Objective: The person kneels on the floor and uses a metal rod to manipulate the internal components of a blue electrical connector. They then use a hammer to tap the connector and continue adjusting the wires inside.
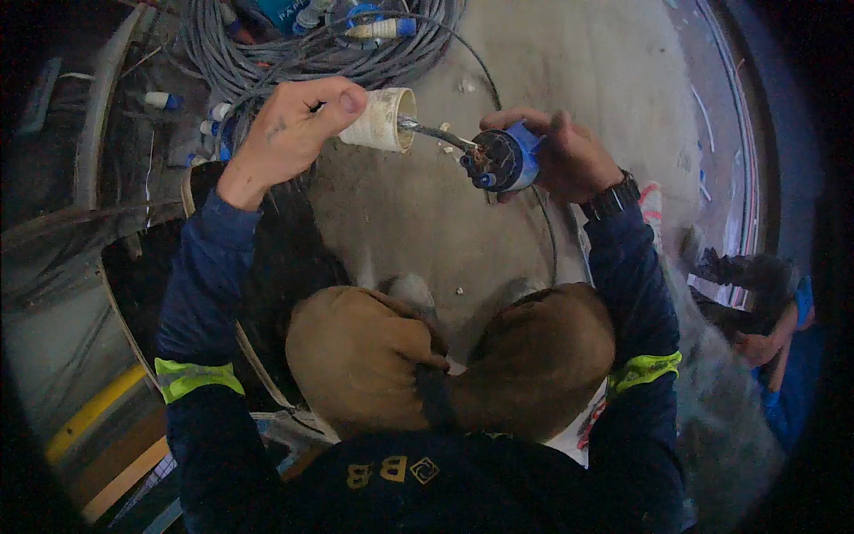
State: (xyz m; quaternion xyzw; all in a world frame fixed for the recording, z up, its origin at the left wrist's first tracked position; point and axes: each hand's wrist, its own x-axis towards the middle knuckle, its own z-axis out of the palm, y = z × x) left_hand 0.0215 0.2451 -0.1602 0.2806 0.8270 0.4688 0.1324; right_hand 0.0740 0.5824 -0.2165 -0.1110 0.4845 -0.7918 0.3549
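My left hand (285,133) is closed around a dirty white plug housing (378,123), its open end turned to the right. A dark cable (440,135) comes out of this housing and reaches the back of a blue round industrial plug insert (507,160). Frayed copper strands and small blue parts show at the insert's dark wiring face. My right hand (574,156) grips the insert from the right, fingers and thumb around its blue body. Housing and insert are apart, joined only by the short stretch of cable.
A big coil of grey cable (240,67) lies on the floor at the far left, with several white-and-blue plugs such as one plug (382,28). White crumbs (466,85) dot the concrete floor. A yellow bar (93,414) lies near left.
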